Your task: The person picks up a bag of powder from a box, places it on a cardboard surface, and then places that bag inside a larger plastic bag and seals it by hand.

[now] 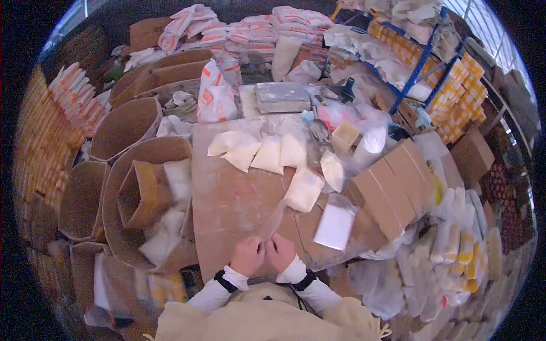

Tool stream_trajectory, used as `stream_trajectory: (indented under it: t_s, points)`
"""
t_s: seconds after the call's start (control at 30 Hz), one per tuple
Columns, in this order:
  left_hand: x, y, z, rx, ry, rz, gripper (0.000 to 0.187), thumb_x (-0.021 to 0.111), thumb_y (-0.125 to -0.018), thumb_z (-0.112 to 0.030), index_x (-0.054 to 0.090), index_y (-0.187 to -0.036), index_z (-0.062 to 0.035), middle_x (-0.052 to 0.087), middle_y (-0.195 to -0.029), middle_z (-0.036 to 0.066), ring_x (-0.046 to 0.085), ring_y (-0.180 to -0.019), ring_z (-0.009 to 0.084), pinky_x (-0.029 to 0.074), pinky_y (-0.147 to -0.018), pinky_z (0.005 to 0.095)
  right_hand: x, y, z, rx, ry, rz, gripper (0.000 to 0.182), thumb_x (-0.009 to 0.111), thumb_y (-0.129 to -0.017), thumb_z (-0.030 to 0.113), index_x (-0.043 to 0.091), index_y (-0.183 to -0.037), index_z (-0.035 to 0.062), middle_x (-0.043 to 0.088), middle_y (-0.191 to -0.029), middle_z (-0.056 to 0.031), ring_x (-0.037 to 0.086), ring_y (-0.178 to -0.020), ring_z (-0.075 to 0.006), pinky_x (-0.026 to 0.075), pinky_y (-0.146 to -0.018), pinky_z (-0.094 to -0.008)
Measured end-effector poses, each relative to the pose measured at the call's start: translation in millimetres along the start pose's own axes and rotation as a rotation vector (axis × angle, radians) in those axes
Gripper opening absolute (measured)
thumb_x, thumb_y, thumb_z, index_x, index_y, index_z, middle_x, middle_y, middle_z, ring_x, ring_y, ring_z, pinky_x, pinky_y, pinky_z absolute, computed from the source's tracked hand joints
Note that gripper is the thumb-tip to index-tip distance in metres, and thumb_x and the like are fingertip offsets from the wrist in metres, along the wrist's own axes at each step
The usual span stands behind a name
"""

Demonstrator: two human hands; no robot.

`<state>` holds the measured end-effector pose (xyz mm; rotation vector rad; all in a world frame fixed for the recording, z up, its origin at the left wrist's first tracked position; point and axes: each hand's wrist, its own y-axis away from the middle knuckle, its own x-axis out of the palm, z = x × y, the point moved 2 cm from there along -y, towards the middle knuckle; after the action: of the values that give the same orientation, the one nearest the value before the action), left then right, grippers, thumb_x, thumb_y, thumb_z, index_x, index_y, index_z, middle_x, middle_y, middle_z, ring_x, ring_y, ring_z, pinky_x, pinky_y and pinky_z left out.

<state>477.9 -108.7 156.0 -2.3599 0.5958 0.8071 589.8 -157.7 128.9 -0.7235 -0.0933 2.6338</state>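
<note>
My left hand [248,257] and my right hand [281,253] are close together at the near side of the cardboard-covered table [233,204]. Both are closed, fingers pinched on the gathered clear neck of a plastic bag of cream powder [304,190]. The bag's filled part lies on the table, pointing away from me. Beyond it lie several similar filled bags [267,155], and another filled bag [332,171] is to its right. A white stack in clear plastic [335,226] rests to the right of my hands.
Open cardboard boxes [126,128] line the left, one [116,238] holding white bags. A metal scale [282,98] and a red-printed white sack [216,94] stand at the back. Flattened cardboard [395,187] and plastic packs [460,250] are on the right, below a blue rack [418,68].
</note>
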Motion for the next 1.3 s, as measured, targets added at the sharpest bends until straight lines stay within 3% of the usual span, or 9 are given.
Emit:
stream_trajectory:
  t_s: [0.3,0.4,0.5,0.6,0.7,0.9,1.1,1.2,1.3]
  points:
    - [14.1,11.9,40.2,-0.07,-0.209,-0.086,0.015,0.053,-0.076,-0.018,0.048,-0.072,-0.0044,0.053,-0.064,0.016,0.053,-0.058,0.0345,0.042,-0.053,0.0443,7.8,-14.8,2.7,0.009,0.132,0.111,0.016,0.049,-0.077,0.014,0.05,-0.07,-0.0013,0.05,-0.062,-0.0231,0.051,-0.057,-0.0381,0.04,-0.05,-0.0398]
    - [-29.0,-1.7,69.9,-0.499,-0.284,0.026,0.016,0.052,-0.076,-0.02,0.049,-0.077,-0.0051,0.056,-0.07,0.016,0.054,-0.062,0.0347,0.043,-0.055,0.0443,-6.1,-15.6,-7.1,-0.045,0.286,0.144,0.017,0.05,-0.075,0.014,0.051,-0.068,-0.0011,0.051,-0.063,-0.0226,0.052,-0.058,-0.0377,0.041,-0.051,-0.0408]
    - [-39.3,-10.0,46.7,-0.457,-0.282,0.108,0.018,0.051,-0.077,-0.019,0.05,-0.087,-0.0045,0.057,-0.076,0.018,0.055,-0.066,0.0353,0.045,-0.059,0.0433,-9.5,-21.9,1.2,-0.072,0.356,0.235,0.018,0.051,-0.073,0.015,0.051,-0.064,-0.0014,0.052,-0.063,-0.021,0.053,-0.059,-0.0373,0.042,-0.052,-0.0421]
    - [-45.8,-35.5,6.5,0.106,-0.329,-0.162,0.026,0.052,-0.076,-0.02,0.048,-0.095,-0.0029,0.058,-0.076,0.018,0.055,-0.068,0.0348,0.046,-0.063,0.0421,-18.7,-37.9,36.4,-0.311,0.332,0.498,0.017,0.052,-0.07,0.016,0.052,-0.069,-0.0005,0.053,-0.063,-0.0188,0.053,-0.061,-0.0372,0.043,-0.054,-0.0431]
    - [-24.5,-40.9,31.4,0.237,-0.357,0.036,0.032,0.054,-0.073,-0.019,0.05,-0.101,-0.0052,0.059,-0.081,0.016,0.056,-0.076,0.0314,0.044,-0.071,0.0404,-5.8,-42.6,21.7,-0.441,0.353,0.468,0.016,0.053,-0.069,0.015,0.051,-0.076,0.001,0.054,-0.063,-0.0169,0.054,-0.062,-0.038,0.043,-0.054,-0.0435]
    - [-34.7,-57.7,63.4,-0.44,-0.32,0.625,0.039,0.052,-0.068,-0.005,0.052,-0.106,-0.0114,0.058,-0.097,0.011,0.052,-0.092,0.0277,0.042,-0.077,0.0384,-64.0,-54.4,25.4,-0.073,0.288,0.534,0.02,0.055,-0.066,0.011,0.048,-0.082,0.0009,0.055,-0.065,-0.0185,0.054,-0.062,-0.0386,0.043,-0.053,-0.0428]
    - [0.0,-39.2,24.5,0.375,-0.075,0.636,0.047,0.054,-0.065,-0.002,0.051,-0.111,-0.0123,0.053,-0.11,0.013,0.05,-0.101,0.0282,0.042,-0.083,0.0374,-71.0,-75.4,-69.6,-0.077,0.276,0.87,0.019,0.054,-0.063,0.01,0.057,-0.078,0.0005,0.059,-0.067,-0.0165,0.058,-0.061,-0.0314,0.045,-0.054,-0.0375]
    - [-6.6,-48.5,-15.5,0.135,-0.231,0.887,0.044,0.052,-0.066,-0.002,0.051,-0.109,-0.0127,0.049,-0.115,0.014,0.051,-0.101,0.0293,0.042,-0.085,0.0375,-72.3,-76.0,-91.8,-0.033,0.26,1.045,0.018,0.052,-0.062,0.009,0.061,-0.077,0.0016,0.06,-0.067,-0.014,0.059,-0.059,-0.0252,0.046,-0.054,-0.0344]
    - [-4.8,-51.2,-14.1,0.245,-0.165,0.834,0.043,0.049,-0.068,-0.001,0.051,-0.109,-0.0107,0.049,-0.114,0.015,0.053,-0.096,0.0322,0.044,-0.083,0.0384,-64.0,-79.2,-122.6,-0.201,0.357,1.076,0.02,0.056,-0.063,0.012,0.061,-0.08,0.0025,0.06,-0.066,-0.013,0.058,-0.059,-0.0211,0.046,-0.054,-0.032]
